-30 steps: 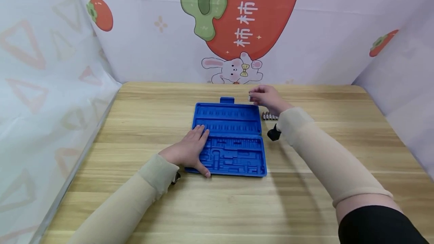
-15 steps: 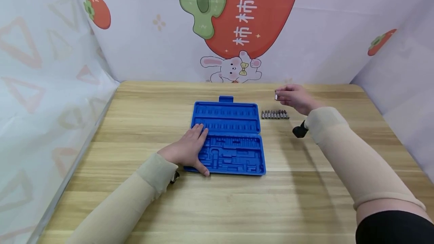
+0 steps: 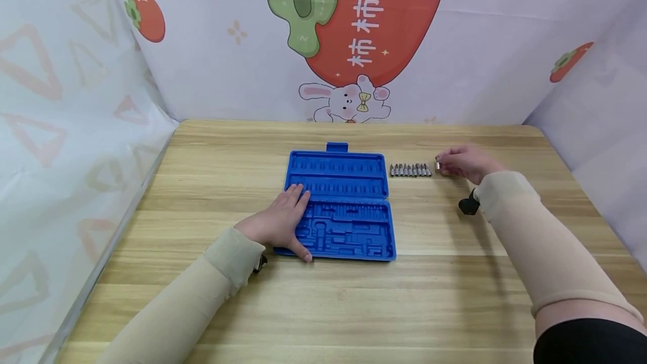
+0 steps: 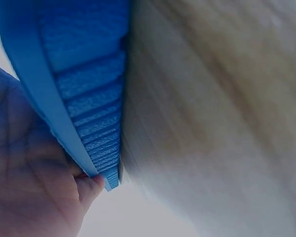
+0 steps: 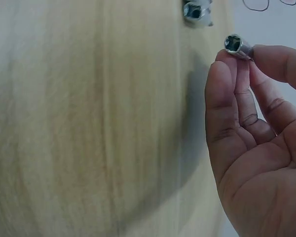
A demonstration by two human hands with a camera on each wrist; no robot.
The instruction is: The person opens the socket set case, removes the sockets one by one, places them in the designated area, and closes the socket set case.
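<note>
A small silver socket bit (image 5: 238, 47) is pinched between the thumb and fingertips of my right hand (image 3: 467, 164), its hollow end showing in the right wrist view. The hand is just right of a row of several similar socket bits (image 3: 410, 170) on the table, slightly apart from the row's end. My left hand (image 3: 279, 221) rests with spread fingers on the left side of an open blue plastic tool case (image 3: 345, 230). Its thumb reaches the case's front edge. The left wrist view shows the case's ribbed side (image 4: 96, 118) beside the palm.
The wooden table (image 3: 349, 308) extends around the case on every side. A latch tab (image 3: 337, 147) sticks out at the case's far edge. Behind the table hangs a printed cloth backdrop (image 3: 227, 72), with further cloth (image 3: 65, 128) along the left side.
My right hand has moved right from beyond the case's far right corner, past the row of socket bits, then down toward the table, carrying the socket bit. The left hand stays put.
</note>
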